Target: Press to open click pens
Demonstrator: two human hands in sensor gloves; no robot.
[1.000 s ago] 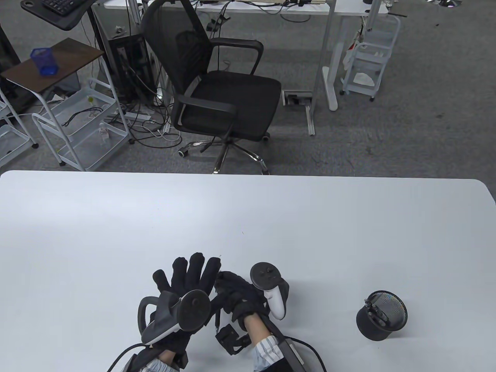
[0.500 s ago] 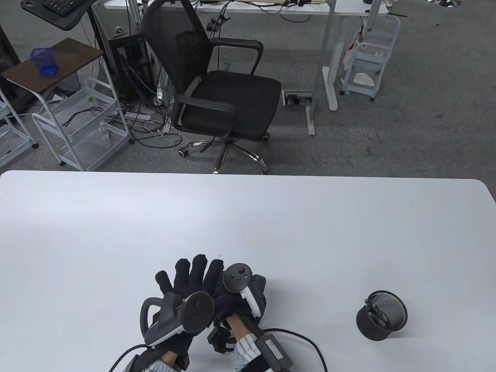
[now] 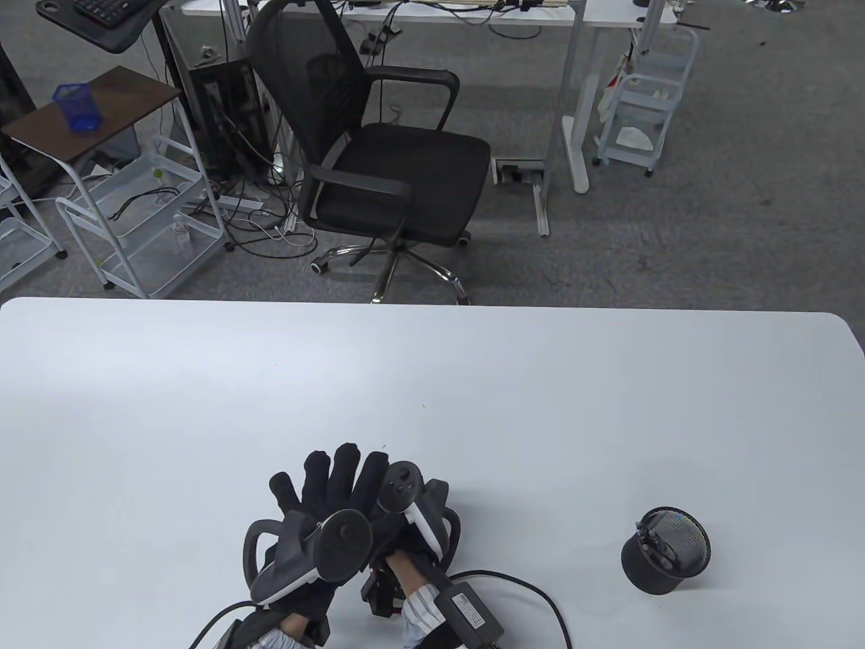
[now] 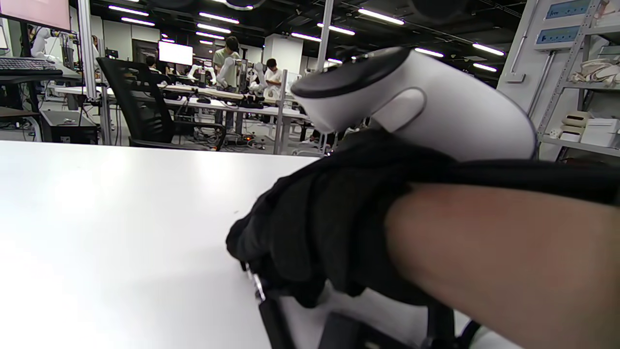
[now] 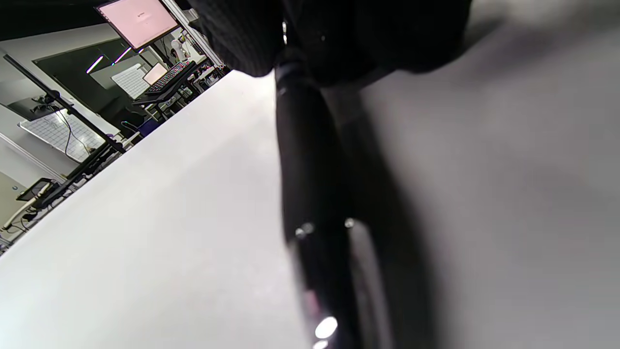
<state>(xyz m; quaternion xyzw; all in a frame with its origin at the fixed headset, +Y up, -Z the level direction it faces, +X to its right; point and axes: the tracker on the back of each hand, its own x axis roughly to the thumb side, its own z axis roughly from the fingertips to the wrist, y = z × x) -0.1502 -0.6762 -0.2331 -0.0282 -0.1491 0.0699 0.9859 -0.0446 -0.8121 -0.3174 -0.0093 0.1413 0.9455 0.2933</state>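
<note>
My right hand (image 3: pixel 388 526) is curled, low on the white table (image 3: pixel 432 378), and grips a black click pen (image 5: pixel 310 184). In the right wrist view the pen runs down from my gloved fingers (image 5: pixel 339 29), close above the table. My left hand (image 3: pixel 331 480) lies right beside it on the left, with its fingers stretched out and nothing in them. The left wrist view shows the curled right glove (image 4: pixel 319 228) with the pen's end (image 4: pixel 269 315) poking out below it. The pen is hidden in the table view.
A black mesh pen cup (image 3: pixel 665 551) stands at the table's front right with a dark pen (image 3: pixel 659 544) in it. A cable and a small box (image 3: pixel 466 612) trail from my right wrist. A black office chair (image 3: pixel 378 155) stands beyond the far edge.
My right hand has rolled and shifted left against my left hand, its tracker swinging from right of the wrist to beside the left fingers. The left hand has barely moved.
</note>
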